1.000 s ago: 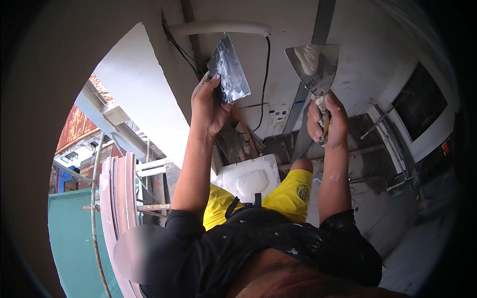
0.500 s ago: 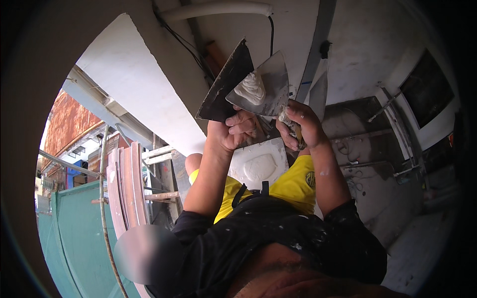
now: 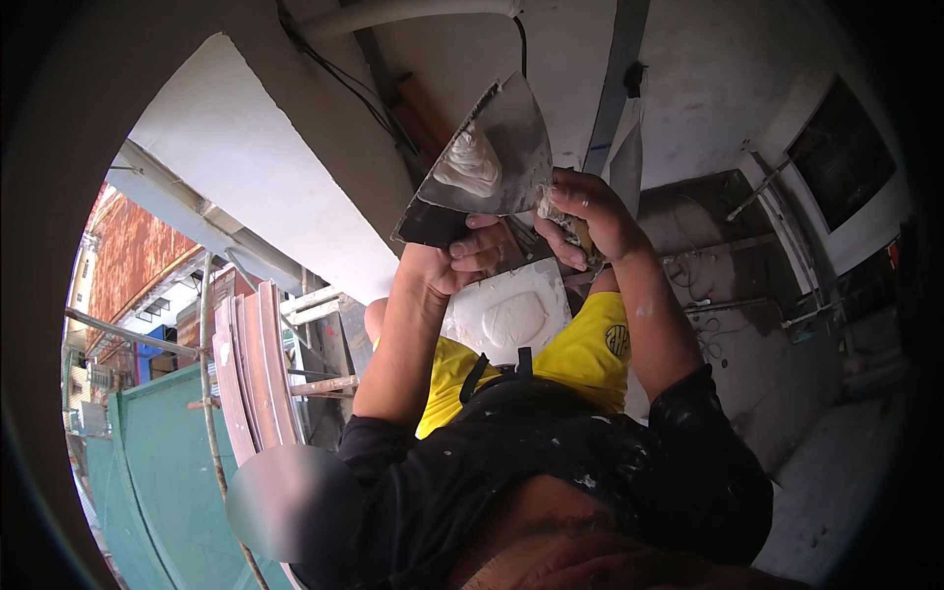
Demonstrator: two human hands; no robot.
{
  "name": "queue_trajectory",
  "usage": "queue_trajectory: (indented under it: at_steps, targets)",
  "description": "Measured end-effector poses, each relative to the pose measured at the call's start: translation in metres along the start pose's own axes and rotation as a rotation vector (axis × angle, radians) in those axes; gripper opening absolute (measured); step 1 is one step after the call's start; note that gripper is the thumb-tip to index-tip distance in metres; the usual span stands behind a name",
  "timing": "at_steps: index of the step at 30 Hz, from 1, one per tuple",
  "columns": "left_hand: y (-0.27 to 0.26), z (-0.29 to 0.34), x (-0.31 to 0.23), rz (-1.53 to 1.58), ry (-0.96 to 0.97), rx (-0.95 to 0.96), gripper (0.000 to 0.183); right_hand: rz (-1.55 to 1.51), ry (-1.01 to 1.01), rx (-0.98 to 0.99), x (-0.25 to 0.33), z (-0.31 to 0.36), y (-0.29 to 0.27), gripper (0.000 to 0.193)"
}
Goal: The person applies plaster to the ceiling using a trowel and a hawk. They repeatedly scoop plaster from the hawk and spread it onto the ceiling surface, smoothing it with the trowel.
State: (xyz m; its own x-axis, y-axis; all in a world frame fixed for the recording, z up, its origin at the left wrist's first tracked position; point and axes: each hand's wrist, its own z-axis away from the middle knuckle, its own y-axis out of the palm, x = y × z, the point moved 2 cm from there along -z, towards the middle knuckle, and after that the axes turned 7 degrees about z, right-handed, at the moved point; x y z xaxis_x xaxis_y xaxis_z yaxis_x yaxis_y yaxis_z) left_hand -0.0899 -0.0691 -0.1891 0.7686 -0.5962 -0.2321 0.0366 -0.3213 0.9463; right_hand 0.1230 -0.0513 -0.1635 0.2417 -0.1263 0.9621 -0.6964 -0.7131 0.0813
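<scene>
The left hand (image 3: 462, 258) is raised in front of the person and clamped on the lower edge of a flat metal plaster board (image 3: 489, 162), fingers curled over its near edge while the plate tilts up and away above the knuckles. A lump of white plaster (image 3: 469, 167) sits on the plate's upper face, just above the left hand's fingers. The right hand (image 3: 585, 211) is right beside the left, the two nearly touching, and it is closed around the plaster-smeared handle of a trowel (image 3: 625, 169), whose narrow grey blade stands up above the right hand's knuckles, seen nearly edge-on (so its face is hard to read). Whether the blade touches the plate I cannot tell; the two tools stand just beside each other.

Below both hands, between the forearms, lies a square white tray of plaster (image 3: 511, 315) with a rounded mound in its middle, resting by the person's yellow shorts (image 3: 590, 354). Beyond the hands rises a pale plastered wall (image 3: 708, 88), with a grey vertical metal strip (image 3: 615, 88) running up just above the right hand and a black cable (image 3: 521, 44) hanging over the plate. Well off to the left of the left forearm stand stacked wooden boards (image 3: 256, 364) and a green fence panel (image 3: 167, 472).
</scene>
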Motion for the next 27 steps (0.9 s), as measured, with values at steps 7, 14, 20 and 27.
queue_trajectory:
  at_steps: [7, 14, 20, 27]
  targets:
    - [-0.015, -0.018, 0.002, -0.084, 0.133, -0.126, 0.017, -0.303, -0.068, -0.078, 0.003, -0.001, 0.009, 0.036]
    - [-0.014, -0.024, -0.011, -0.119, 0.365, -0.291, 0.023, -0.374, 0.056, -0.01, -0.032, 0.025, 0.031, 0.035]
    - [0.005, -0.028, 0.0, -0.334, 0.578, -0.483, 0.031, -0.453, 0.098, 0.058, -0.043, 0.027, 0.035, 0.036]
    - [-0.015, -0.022, -0.028, -0.567, 0.97, -0.437, 0.023, -0.216, -0.012, -0.237, -0.07, 0.045, 0.032, 0.031]
